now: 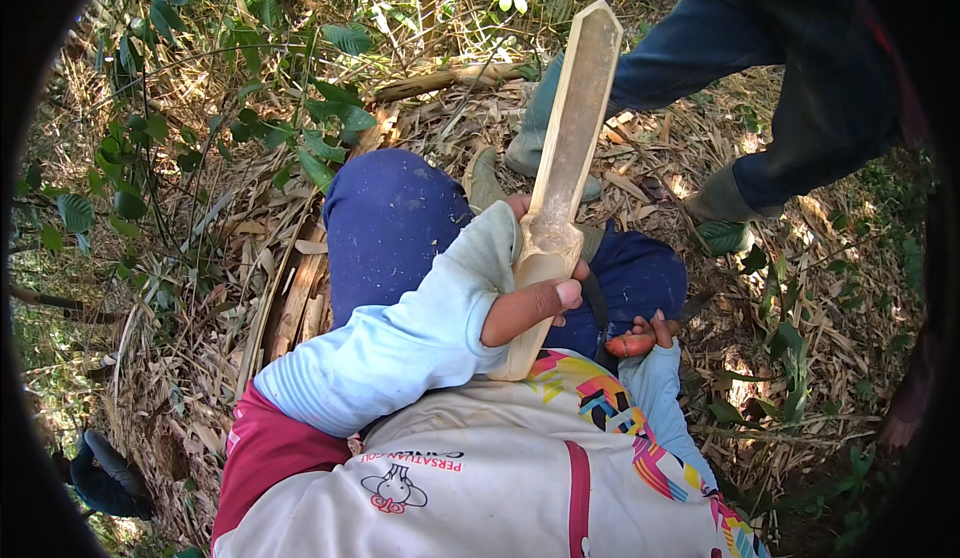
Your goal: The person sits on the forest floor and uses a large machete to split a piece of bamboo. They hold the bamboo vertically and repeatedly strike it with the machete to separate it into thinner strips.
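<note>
My left hand (522, 313), its palm covered by a light blue sleeve, is closed around a split bamboo piece (570, 138). The bamboo stands tilted up in front of my chest, with a pointed far end, a hollow inner face turned toward me and a node just above my thumb. Lower right, the fingers of my right hand (660, 331) curl around the orange-red handle (629, 345) of what looks like a knife. Its dark blade (695, 305) seems to point away to the right and is hard to make out against the ground.
My bent knees (390, 228) in blue trousers are under the bamboo. Another person in dark trousers and rubber boots (725, 198) stands close at the upper right. Dry leaves and bamboo litter (210, 298) cover the ground; leafy stems (150, 128) grow at the left. A dark object (108, 473) lies lower left.
</note>
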Motion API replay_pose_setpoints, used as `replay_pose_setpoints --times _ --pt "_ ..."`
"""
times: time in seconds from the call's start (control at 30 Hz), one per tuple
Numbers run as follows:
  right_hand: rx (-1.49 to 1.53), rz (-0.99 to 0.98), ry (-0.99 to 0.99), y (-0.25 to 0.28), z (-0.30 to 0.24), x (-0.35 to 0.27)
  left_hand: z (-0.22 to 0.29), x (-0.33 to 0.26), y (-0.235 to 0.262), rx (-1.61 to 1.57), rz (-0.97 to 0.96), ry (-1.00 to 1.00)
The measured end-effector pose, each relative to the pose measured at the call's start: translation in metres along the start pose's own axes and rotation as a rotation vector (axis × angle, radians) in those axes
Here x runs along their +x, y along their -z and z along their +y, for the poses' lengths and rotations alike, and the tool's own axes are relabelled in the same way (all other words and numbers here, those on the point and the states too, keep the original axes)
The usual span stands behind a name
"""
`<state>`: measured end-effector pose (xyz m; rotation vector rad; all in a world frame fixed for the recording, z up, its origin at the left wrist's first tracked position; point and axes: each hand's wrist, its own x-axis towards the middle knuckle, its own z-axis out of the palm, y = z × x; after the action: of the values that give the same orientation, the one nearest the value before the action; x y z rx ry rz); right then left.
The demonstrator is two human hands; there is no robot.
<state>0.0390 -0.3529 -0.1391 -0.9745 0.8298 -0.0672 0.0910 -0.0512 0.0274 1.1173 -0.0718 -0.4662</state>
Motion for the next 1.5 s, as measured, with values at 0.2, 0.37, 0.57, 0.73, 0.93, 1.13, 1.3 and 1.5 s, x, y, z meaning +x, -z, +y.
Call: replay_pose_setpoints --times 0.2,0.37,0.57,0.73,0.93,1.13,1.3,1.5 --pt "0.025 0.012 -0.003 0.007 0.003 0.007 -0.004 0.001 -0.001 -0.001 0.020 -0.018" --pt "0.039 0.029 0.014 0.008 0.006 0.008 -0.007 0.001 0.000 -0.021 0.026 -0.035" --pt "-0.006 -0.008 0.050 0.006 0.007 -0.003 -0.012 -0.002 0.002 0.014 0.003 -0.080" --pt "-0.115 -0.183 0.283 -0.013 0.008 -0.014 -0.013 -0.004 -0.007 0.028 0.023 -0.129" --pt "-0.123 -0.420 0.221 -0.062 -0.010 -0.036 -0.018 0.007 -0.015 0.011 0.222 -0.197" --pt "-0.596 -0.812 0.492 -0.114 -0.033 -0.053 -0.021 0.018 -0.016 -0.031 0.335 -0.357" --pt "-0.820 -0.951 0.408 -0.139 -0.047 -0.068 -0.023 0.020 -0.014 -0.019 0.397 -0.404" --pt "-0.941 -0.832 0.654 -0.141 -0.044 -0.075 -0.022 0.018 0.006 0.180 0.232 -0.407"
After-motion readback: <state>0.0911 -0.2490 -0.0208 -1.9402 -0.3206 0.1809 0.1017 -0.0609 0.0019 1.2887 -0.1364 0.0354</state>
